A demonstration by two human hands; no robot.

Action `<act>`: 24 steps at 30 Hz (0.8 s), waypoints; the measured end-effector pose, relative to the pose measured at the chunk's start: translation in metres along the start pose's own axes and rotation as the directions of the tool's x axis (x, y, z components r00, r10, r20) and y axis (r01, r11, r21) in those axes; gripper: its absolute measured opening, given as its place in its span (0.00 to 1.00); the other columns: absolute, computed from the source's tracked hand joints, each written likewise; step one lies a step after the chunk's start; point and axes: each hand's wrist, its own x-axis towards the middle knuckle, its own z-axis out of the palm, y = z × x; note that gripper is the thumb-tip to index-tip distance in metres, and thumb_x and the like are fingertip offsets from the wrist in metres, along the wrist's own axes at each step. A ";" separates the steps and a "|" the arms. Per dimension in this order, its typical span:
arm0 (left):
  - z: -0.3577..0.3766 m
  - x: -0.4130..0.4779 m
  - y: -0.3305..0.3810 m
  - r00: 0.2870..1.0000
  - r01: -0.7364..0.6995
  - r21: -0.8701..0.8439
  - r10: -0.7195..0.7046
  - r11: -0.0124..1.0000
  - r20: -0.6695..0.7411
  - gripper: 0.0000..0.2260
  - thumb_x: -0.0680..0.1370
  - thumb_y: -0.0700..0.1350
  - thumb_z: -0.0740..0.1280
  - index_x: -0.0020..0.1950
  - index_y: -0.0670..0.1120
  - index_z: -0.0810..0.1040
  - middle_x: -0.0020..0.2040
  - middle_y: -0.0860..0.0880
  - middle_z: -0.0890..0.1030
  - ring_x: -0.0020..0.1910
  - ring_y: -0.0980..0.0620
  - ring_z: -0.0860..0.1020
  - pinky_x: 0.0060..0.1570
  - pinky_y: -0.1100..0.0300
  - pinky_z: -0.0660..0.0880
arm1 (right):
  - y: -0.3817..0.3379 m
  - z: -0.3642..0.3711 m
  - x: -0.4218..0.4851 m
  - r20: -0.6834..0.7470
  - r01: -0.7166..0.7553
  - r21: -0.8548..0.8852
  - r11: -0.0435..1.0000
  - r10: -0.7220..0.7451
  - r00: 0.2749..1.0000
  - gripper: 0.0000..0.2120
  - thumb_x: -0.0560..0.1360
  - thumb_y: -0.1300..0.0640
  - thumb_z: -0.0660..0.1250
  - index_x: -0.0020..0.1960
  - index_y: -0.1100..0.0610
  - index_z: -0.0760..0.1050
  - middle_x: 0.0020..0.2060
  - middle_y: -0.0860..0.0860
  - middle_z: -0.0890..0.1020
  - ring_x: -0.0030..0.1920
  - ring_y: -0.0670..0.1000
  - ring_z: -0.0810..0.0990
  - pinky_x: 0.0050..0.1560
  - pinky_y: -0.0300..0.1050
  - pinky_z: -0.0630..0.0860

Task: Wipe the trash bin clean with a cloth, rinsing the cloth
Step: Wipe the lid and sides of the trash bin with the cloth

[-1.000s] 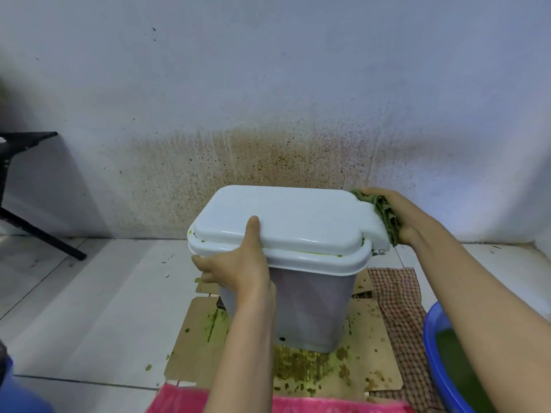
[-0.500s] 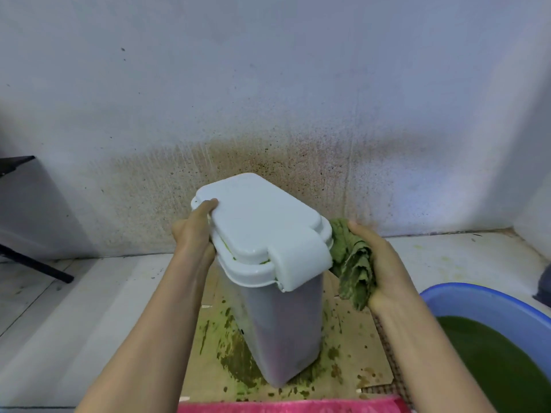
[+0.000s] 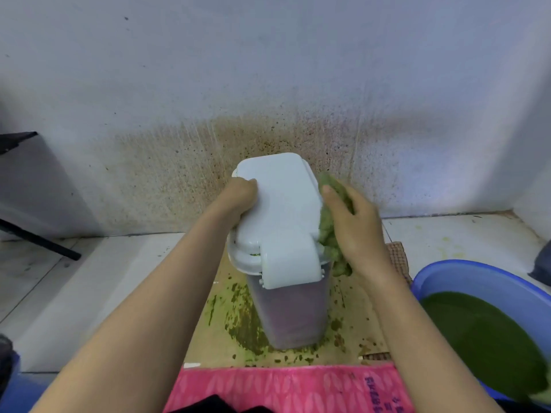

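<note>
Blue basin (image 3: 447, 272) (green water) right of bin (image 3: 286, 311)

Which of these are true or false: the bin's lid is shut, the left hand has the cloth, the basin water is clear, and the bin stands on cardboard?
1. The trash bin has its lid shut. True.
2. The left hand holds the cloth. False: the right hand presses it to the bin's side; the left grips the lid.
3. The blue basin holds clear water. False: it is dark green.
4. The bin stands on stained cardboard. True.
</note>
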 end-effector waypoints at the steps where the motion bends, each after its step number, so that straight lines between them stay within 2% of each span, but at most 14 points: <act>1: 0.004 0.001 -0.004 0.998 -0.048 0.025 0.049 0.999 -0.026 0.21 0.85 0.47 0.54 0.77 0.41 0.63 0.71 0.42 0.72 0.67 0.42 0.72 0.58 0.60 0.66 | -0.003 0.008 0.010 0.162 0.088 -0.191 0.978 -0.057 0.985 0.18 0.80 0.44 0.62 0.68 0.46 0.74 0.67 0.45 0.75 0.68 0.47 0.71 0.69 0.49 0.67; 2: 0.006 -0.001 -0.007 0.996 -0.083 0.060 0.085 0.995 -0.037 0.22 0.85 0.48 0.53 0.78 0.42 0.61 0.74 0.42 0.69 0.70 0.42 0.70 0.59 0.60 0.64 | -0.003 0.015 0.023 0.279 0.159 -0.353 0.922 -0.059 0.958 0.20 0.80 0.44 0.60 0.71 0.46 0.71 0.73 0.47 0.69 0.74 0.49 0.64 0.73 0.52 0.61; 3: 0.007 0.002 -0.010 0.993 -0.103 0.092 0.107 0.990 -0.042 0.23 0.85 0.49 0.53 0.79 0.43 0.58 0.75 0.42 0.68 0.72 0.42 0.68 0.60 0.60 0.63 | -0.003 0.019 0.039 0.352 0.178 -0.434 0.883 -0.015 0.936 0.21 0.81 0.43 0.58 0.73 0.46 0.69 0.76 0.49 0.64 0.77 0.51 0.58 0.76 0.54 0.56; 4: 0.007 0.004 -0.013 0.993 -0.099 0.112 0.105 0.989 -0.048 0.24 0.85 0.50 0.53 0.80 0.43 0.57 0.76 0.41 0.67 0.73 0.42 0.67 0.63 0.58 0.63 | -0.003 0.021 0.055 0.399 0.151 -0.443 0.884 0.043 0.916 0.22 0.82 0.44 0.57 0.74 0.47 0.67 0.77 0.50 0.61 0.78 0.52 0.55 0.77 0.53 0.52; 7: 0.010 0.010 -0.016 0.994 -0.055 0.153 0.068 0.987 -0.080 0.26 0.85 0.51 0.53 0.80 0.41 0.54 0.77 0.40 0.64 0.74 0.41 0.65 0.68 0.55 0.63 | 0.010 0.025 0.101 0.462 0.018 -0.286 0.958 0.122 0.879 0.24 0.82 0.45 0.56 0.76 0.51 0.64 0.77 0.50 0.63 0.77 0.49 0.59 0.77 0.48 0.53; 9: 0.013 0.011 -0.015 0.991 -0.063 0.183 0.083 0.981 -0.106 0.26 0.85 0.51 0.52 0.80 0.40 0.55 0.77 0.40 0.64 0.75 0.41 0.64 0.67 0.55 0.62 | 0.022 0.031 0.122 0.419 -0.112 -0.149 0.982 0.166 0.893 0.28 0.79 0.42 0.57 0.77 0.52 0.63 0.75 0.49 0.66 0.74 0.51 0.64 0.76 0.51 0.57; 11: 0.013 0.014 -0.016 0.989 -0.074 0.220 0.101 0.973 -0.111 0.25 0.85 0.50 0.52 0.79 0.40 0.57 0.77 0.40 0.65 0.74 0.42 0.65 0.64 0.57 0.63 | 0.031 0.036 0.134 0.368 -0.191 -0.065 0.979 0.202 0.908 0.29 0.82 0.45 0.57 0.79 0.54 0.57 0.77 0.51 0.62 0.76 0.52 0.62 0.75 0.49 0.57; 13: 0.013 0.017 -0.014 0.988 -0.066 0.267 0.101 0.961 -0.119 0.25 0.85 0.50 0.52 0.79 0.39 0.58 0.76 0.39 0.65 0.74 0.41 0.66 0.64 0.57 0.63 | 0.036 0.037 0.138 0.300 -0.225 -0.009 0.974 0.217 0.929 0.28 0.83 0.49 0.57 0.79 0.56 0.53 0.78 0.53 0.59 0.75 0.54 0.62 0.70 0.48 0.61; 16: 0.012 0.022 -0.013 0.990 -0.034 0.326 0.077 0.945 -0.119 0.26 0.85 0.52 0.52 0.78 0.36 0.59 0.76 0.36 0.65 0.73 0.39 0.65 0.66 0.55 0.63 | 0.035 0.031 0.121 0.200 -0.202 -0.036 0.979 0.205 0.958 0.19 0.81 0.45 0.60 0.66 0.56 0.66 0.69 0.56 0.69 0.62 0.53 0.73 0.56 0.47 0.70; 18: 0.011 0.023 -0.012 0.991 -0.028 0.357 0.072 0.934 -0.110 0.27 0.85 0.53 0.52 0.78 0.36 0.59 0.76 0.36 0.65 0.73 0.39 0.66 0.66 0.54 0.63 | 0.032 0.025 0.102 0.224 -0.195 -0.041 0.980 0.199 0.954 0.18 0.80 0.43 0.60 0.59 0.57 0.71 0.60 0.56 0.76 0.54 0.52 0.76 0.44 0.45 0.70; 19: 0.011 0.023 -0.013 0.992 -0.028 0.373 0.072 0.927 -0.105 0.27 0.85 0.53 0.51 0.78 0.36 0.60 0.76 0.37 0.65 0.73 0.39 0.66 0.66 0.53 0.63 | 0.031 0.020 0.089 0.229 -0.179 -0.042 0.983 0.184 0.956 0.19 0.80 0.42 0.60 0.57 0.58 0.73 0.57 0.56 0.78 0.53 0.52 0.77 0.43 0.44 0.70; 20: 0.010 0.023 -0.013 0.992 -0.031 0.388 0.077 0.921 -0.102 0.26 0.85 0.53 0.51 0.77 0.37 0.60 0.76 0.37 0.66 0.73 0.39 0.66 0.66 0.53 0.63 | 0.030 0.015 0.076 0.222 -0.150 -0.035 0.988 0.154 0.963 0.20 0.80 0.40 0.59 0.54 0.57 0.75 0.56 0.56 0.78 0.53 0.52 0.78 0.45 0.45 0.71; 22: 0.010 0.024 -0.013 0.992 -0.036 0.401 0.081 0.916 -0.097 0.27 0.85 0.54 0.51 0.77 0.37 0.61 0.75 0.37 0.66 0.72 0.38 0.67 0.67 0.52 0.63 | 0.032 0.009 0.041 0.176 -0.101 0.066 0.993 0.088 0.980 0.20 0.79 0.39 0.58 0.54 0.54 0.78 0.59 0.53 0.79 0.58 0.49 0.78 0.59 0.50 0.74; 24: 0.010 0.023 -0.013 0.993 -0.035 0.399 0.076 0.916 -0.088 0.27 0.85 0.54 0.51 0.77 0.37 0.61 0.75 0.37 0.66 0.72 0.39 0.67 0.67 0.53 0.63 | 0.038 0.012 -0.003 0.052 -0.064 0.215 0.975 0.054 0.997 0.20 0.80 0.40 0.56 0.66 0.48 0.75 0.67 0.46 0.75 0.67 0.44 0.73 0.70 0.49 0.68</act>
